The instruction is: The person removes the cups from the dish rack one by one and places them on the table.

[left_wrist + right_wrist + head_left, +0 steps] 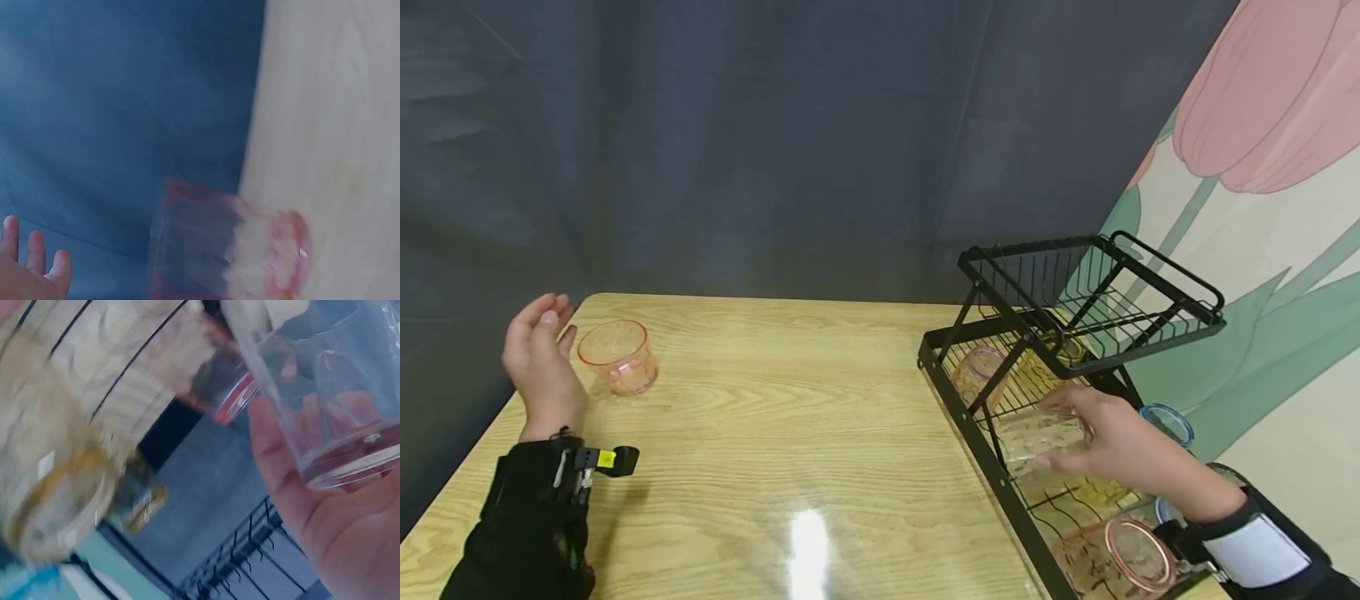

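Note:
My right hand (1112, 442) grips a clear drinking glass (1026, 437) lying on its side over the lower tier of a black wire dish rack (988, 471). In the right wrist view, fingers and palm wrap around the clear glass near its base. Toward the left end of the wooden table stands a pink-tinted glass (628, 373), upright, with an orange-pink rim. My left hand (546, 367) is raised just left of this glass, fingers loosely extended and holding nothing. Only its fingertips show in the left wrist view, apart from the blurred pink glass (256, 256).
More glasses lie in the lower tier: a pink one (977, 375) at the back, a yellow one (1097, 492) beneath my right hand, a pink-rimmed one (1138, 554) in front and a blue-rimmed one (1168, 423) at right. The rack's upper tier (1150, 352) overhangs the back. A dark curtain (775, 167) hangs behind the table.

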Motion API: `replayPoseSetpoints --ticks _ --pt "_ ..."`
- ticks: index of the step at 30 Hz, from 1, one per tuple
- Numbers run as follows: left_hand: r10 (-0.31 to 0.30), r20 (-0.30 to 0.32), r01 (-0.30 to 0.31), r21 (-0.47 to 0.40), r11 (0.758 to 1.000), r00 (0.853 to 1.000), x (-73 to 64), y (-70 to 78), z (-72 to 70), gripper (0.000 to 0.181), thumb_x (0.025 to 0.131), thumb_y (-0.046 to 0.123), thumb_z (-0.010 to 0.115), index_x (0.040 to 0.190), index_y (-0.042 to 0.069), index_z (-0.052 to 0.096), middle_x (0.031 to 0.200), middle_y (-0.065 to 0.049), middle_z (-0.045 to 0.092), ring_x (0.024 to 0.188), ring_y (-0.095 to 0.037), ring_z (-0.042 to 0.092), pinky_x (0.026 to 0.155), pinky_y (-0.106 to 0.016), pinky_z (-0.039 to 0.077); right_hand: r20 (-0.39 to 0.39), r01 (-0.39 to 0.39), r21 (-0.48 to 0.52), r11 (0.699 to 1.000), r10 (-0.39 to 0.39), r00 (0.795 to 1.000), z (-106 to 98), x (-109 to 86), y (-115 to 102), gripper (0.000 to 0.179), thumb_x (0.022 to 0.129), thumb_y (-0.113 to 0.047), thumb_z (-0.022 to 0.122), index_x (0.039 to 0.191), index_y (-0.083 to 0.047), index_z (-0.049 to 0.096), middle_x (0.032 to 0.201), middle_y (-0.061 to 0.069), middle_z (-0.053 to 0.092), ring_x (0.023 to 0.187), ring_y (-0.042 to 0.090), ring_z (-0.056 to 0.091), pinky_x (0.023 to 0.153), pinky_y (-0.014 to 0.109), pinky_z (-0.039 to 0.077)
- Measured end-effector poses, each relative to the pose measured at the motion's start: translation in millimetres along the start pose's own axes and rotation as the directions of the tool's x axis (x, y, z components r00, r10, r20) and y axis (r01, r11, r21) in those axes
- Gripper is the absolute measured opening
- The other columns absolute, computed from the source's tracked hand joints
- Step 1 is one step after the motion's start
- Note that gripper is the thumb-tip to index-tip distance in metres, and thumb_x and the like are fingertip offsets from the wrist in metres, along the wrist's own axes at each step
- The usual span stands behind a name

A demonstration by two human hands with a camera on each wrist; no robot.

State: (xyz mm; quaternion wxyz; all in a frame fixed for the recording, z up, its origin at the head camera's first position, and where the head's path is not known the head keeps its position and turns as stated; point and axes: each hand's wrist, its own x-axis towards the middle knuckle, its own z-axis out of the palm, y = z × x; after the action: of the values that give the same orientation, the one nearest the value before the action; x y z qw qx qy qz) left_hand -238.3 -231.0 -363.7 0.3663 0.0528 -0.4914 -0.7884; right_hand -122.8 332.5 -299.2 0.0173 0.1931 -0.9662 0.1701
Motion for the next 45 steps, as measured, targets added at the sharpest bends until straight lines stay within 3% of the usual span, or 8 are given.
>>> replayPoseSetpoints --ticks 6,10,14,19,23,31,35,45 --pt "0.077 0.071 -0.059 -0.219 0.974 0.995 -17.2 18.4 20.3 0.028 0.085 0.008 0.048 0.11 -0.004 0.05 0.111 -0.019 0.048 0.104 -0.027 0.044 0.084 -0.03 0.037 -0.024 0.046 0.217 0.975 -0.041 0.999 6.1 4.0 -15.6 0.053 0.067 -0.034 0.072 0.11 -0.015 0.05 0.103 0.001 0.056 0.083 0.015 0.055 0.067 0.032 0.049" --pt "0.119 0.123 -0.078 -0.296 0.952 0.985 -28.6 25.7 33.6 0.031 0.084 0.01 0.047 0.111 -0.006 0.048 0.111 -0.022 0.045 0.104 -0.031 0.042 0.086 -0.034 0.036 -0.057 0.077 0.429 0.9 -0.058 0.997 10.5 12.2 -32.5 0.051 0.068 -0.018 0.073 0.112 -0.013 0.048 0.102 0.006 0.054 0.083 0.019 0.055 0.062 0.031 0.05" --pt "0.138 0.18 -0.061 -0.379 0.923 0.974 -43.1 31.8 49.0 0.034 0.083 0.01 0.046 0.112 -0.008 0.046 0.111 -0.024 0.044 0.104 -0.032 0.043 0.087 -0.036 0.035 -0.068 0.088 0.674 0.734 -0.056 0.996 12.5 22.5 -53.9 0.046 0.074 -0.004 0.065 0.115 -0.008 0.045 0.11 0.016 0.046 0.087 0.028 0.053 0.061 0.037 0.051" --pt "0.197 0.269 -0.06 -0.444 0.894 0.943 -63.3 32.9 73.8 0.038 0.082 0.01 0.044 0.114 -0.01 0.044 0.111 -0.026 0.044 0.106 -0.036 0.041 0.093 -0.037 0.033 -0.13 0.164 0.899 0.406 -0.109 0.985 15.4 38.8 -80.0 0.041 0.081 0.001 0.053 0.119 -0.002 0.039 0.118 0.023 0.037 0.095 0.031 0.051 0.07 0.046 0.047" --pt "0.205 0.344 -0.001 -0.508 0.861 0.916 -80.7 30.3 96.2 0.04 0.083 0.011 0.045 0.115 -0.012 0.042 0.112 -0.027 0.044 0.11 -0.037 0.039 0.098 -0.038 0.027 -0.256 0.273 0.939 0.211 -0.106 0.961 21.3 54.7 -102.9 0.038 0.083 -0.008 0.055 0.118 -0.003 0.04 0.113 0.018 0.044 0.096 0.026 0.051 0.077 0.043 0.046" --pt "0.219 0.471 0.109 -0.576 0.81 0.854 -118.2 21.1 139.8 0.048 0.084 0.02 0.051 0.117 -0.012 0.04 0.114 -0.026 0.046 0.112 -0.037 0.039 0.099 -0.041 0.023 -0.425 0.423 0.904 -0.055 -0.033 0.905 36.1 89.0 -145.0 0.041 0.079 -0.019 0.061 0.113 -0.006 0.043 0.111 0.013 0.05 0.099 0.025 0.051 0.082 0.037 0.044" --pt "0.252 0.56 0.134 -0.557 0.819 0.789 -138.1 18.7 155.7 0.066 0.081 0.035 0.057 0.122 -0.012 0.035 0.119 -0.027 0.042 0.115 -0.038 0.034 0.1 -0.042 0.021 -0.436 0.431 0.89 -0.149 -0.005 0.9 43.9 100.4 -157.6 0.045 0.076 -0.023 0.064 0.113 -0.006 0.045 0.113 0.013 0.049 0.102 0.027 0.048 0.086 0.039 0.04" --pt "0.305 0.786 0.135 -0.438 0.889 0.537 -164.6 20.2 176.4 0.106 0.059 0.055 0.065 0.129 -0.01 0.02 0.13 -0.022 0.032 0.121 -0.036 0.025 0.1 -0.047 0.016 -0.386 0.352 0.888 -0.294 -0.065 0.92 60.9 110.0 -172.5 0.056 0.074 -0.029 0.065 0.118 -0.004 0.041 0.111 0.01 0.048 0.1 0.025 0.045 0.084 0.035 0.039"
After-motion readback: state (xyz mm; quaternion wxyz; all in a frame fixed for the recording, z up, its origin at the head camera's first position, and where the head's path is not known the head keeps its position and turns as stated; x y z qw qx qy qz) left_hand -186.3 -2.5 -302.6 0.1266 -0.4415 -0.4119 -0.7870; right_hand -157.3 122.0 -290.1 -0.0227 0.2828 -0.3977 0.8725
